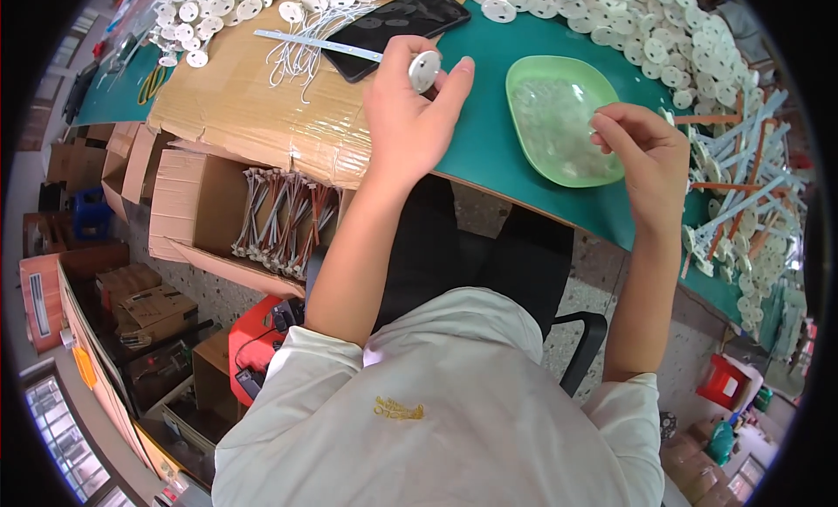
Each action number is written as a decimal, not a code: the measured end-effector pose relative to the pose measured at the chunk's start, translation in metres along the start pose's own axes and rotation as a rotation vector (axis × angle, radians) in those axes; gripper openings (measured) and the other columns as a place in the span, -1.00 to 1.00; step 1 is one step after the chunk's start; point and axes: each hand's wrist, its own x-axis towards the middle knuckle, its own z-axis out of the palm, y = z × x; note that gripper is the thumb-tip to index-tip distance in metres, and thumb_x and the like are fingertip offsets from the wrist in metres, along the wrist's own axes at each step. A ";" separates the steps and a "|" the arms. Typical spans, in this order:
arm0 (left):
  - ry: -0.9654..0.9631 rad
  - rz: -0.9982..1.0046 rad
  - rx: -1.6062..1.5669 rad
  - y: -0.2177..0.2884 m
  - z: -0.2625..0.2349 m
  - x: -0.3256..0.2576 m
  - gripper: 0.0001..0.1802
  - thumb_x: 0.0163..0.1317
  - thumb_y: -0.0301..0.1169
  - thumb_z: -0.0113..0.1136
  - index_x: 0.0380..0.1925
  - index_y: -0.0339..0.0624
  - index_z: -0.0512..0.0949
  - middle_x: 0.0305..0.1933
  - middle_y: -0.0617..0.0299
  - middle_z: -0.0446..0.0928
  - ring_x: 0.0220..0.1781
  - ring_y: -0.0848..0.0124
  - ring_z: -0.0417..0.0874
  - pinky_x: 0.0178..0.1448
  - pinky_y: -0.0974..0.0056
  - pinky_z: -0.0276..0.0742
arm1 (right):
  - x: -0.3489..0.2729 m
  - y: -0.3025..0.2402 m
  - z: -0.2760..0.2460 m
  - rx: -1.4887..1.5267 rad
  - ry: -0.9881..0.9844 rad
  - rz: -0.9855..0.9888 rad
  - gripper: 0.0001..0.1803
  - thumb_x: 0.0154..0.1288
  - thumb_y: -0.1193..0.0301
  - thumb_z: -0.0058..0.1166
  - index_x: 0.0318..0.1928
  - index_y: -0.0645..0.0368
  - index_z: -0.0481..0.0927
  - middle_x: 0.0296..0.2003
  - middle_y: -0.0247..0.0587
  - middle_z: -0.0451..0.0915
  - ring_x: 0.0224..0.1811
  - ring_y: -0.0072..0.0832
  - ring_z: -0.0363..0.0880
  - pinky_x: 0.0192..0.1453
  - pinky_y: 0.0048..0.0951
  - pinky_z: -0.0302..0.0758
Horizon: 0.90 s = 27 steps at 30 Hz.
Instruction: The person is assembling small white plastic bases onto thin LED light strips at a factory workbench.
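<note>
My left hand [403, 127] is raised over the table edge, closed around a white round disc [424, 70] with small holes. A pale blue strip [316, 42] reaches leftward from that grip and appears joined to the disc. To the right, my right hand [648, 158] is in a pinch at the right edge of a light green tray [548, 64]. A tiny whitish piece shows at its fingertips, too small to name. Inside the tray lies a heap of small, clear-looking pieces [559, 114], blurred together.
White discs [611, 22] are piled along the table's back and right. Discs with blue and brown strips [742, 184] heap at right. A black phone [397, 27] and white cords [301, 53] lie on cardboard [262, 105]. Below left, an open carton [196, 197] holds bundled strips [284, 219].
</note>
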 end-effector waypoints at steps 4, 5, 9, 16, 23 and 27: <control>-0.005 -0.022 0.013 0.008 -0.003 -0.011 -0.70 0.09 -0.46 0.38 -0.31 -0.21 0.41 -0.52 0.30 0.54 -0.46 0.61 0.53 -0.32 0.43 0.50 | -0.038 0.003 0.003 0.452 0.113 0.080 -0.87 0.26 0.63 0.14 -0.17 0.36 0.59 -0.35 -0.17 0.65 -0.36 -0.54 0.60 -0.26 -0.57 0.53; 0.024 0.010 -0.056 0.010 -0.002 -0.015 -0.69 0.07 -0.49 0.39 -0.32 -0.22 0.40 -0.50 0.29 0.56 -0.44 0.60 0.55 -0.29 0.43 0.51 | -0.051 0.000 0.006 0.459 0.123 0.074 -0.87 0.26 0.63 0.14 -0.17 0.36 0.59 -0.35 -0.17 0.65 -0.36 -0.54 0.60 -0.26 -0.57 0.53; -0.181 0.148 -0.266 0.069 0.000 -0.079 -0.59 -0.04 -0.52 0.48 -0.27 -0.24 0.41 -0.37 0.21 0.62 -0.33 0.52 0.64 -0.17 0.38 0.61 | -0.112 -0.003 0.023 0.588 0.176 0.003 -0.83 0.27 0.68 0.08 -0.12 0.36 0.52 -0.32 -0.11 0.63 -0.36 -0.50 0.61 -0.23 -0.55 0.56; -0.374 0.054 -0.419 0.088 -0.002 -0.146 -0.65 0.05 -0.77 0.31 -0.26 -0.30 0.36 -0.28 -0.01 0.64 -0.27 0.37 0.70 -0.14 0.27 0.68 | -0.171 0.010 0.055 0.523 0.261 -0.117 -0.84 0.27 0.66 0.13 -0.13 0.39 0.55 -0.32 -0.13 0.64 -0.33 -0.51 0.64 -0.21 -0.57 0.56; -0.365 0.073 -0.366 0.091 -0.009 -0.162 -0.69 0.06 -0.68 0.35 -0.31 -0.25 0.40 -0.36 0.07 0.69 -0.29 0.47 0.71 -0.17 0.39 0.61 | -0.187 0.018 0.057 0.632 0.283 -0.216 -0.85 0.24 0.69 0.15 -0.16 0.40 0.57 -0.28 -0.10 0.67 -0.28 -0.47 0.68 -0.14 -0.55 0.58; -0.297 0.103 -0.337 0.093 -0.004 -0.171 -0.71 0.07 -0.68 0.34 -0.31 -0.26 0.40 -0.36 0.06 0.68 -0.29 0.46 0.71 -0.17 0.39 0.61 | -0.197 0.015 0.057 0.267 0.391 -0.374 -0.82 0.21 0.72 0.16 -0.15 0.42 0.59 -0.26 -0.10 0.68 -0.27 -0.48 0.67 -0.13 -0.56 0.58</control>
